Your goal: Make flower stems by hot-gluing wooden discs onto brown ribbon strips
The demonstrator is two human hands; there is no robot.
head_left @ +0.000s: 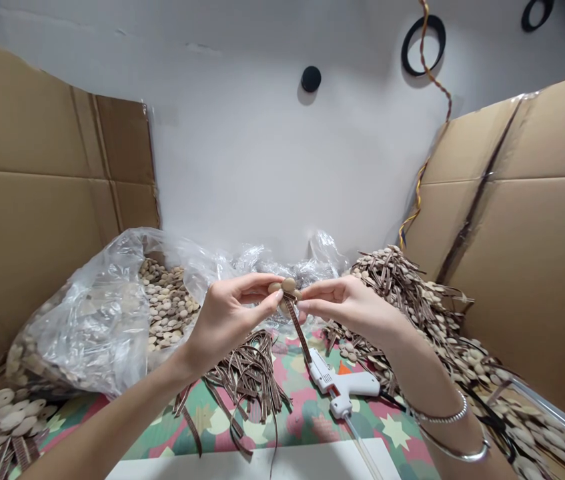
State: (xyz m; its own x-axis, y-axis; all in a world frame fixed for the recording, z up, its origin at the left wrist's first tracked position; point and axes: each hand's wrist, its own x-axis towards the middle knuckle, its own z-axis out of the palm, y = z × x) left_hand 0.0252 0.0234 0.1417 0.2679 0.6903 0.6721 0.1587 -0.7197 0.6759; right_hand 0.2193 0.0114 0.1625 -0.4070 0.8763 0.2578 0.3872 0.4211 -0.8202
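Observation:
Both hands meet in the middle, holding a small flower-like cluster of beige, rounded petals (289, 285) with a brown ribbon strip (298, 325) hanging from it. My left hand (235, 303) pinches the cluster's left side between thumb and fingers. On its right side, the fingertips of my right hand (349, 308) are closed on the cluster near the ribbon's top. Below the hands, a white glue gun (335, 383) with a clear glue stick (362, 447) in it lies on the patterned cloth. A heap of loose brown ribbon strips (249, 377) lies below my left hand.
At left, a clear plastic bag (107, 320) holds many beige pieces (169, 303). A tall pile of ribboned clusters (412, 300) stands at right. Cardboard walls (27, 167) flank both sides. A white sheet (262, 463) lies along the front, and a twisted yellow cord (418, 193) hangs at right.

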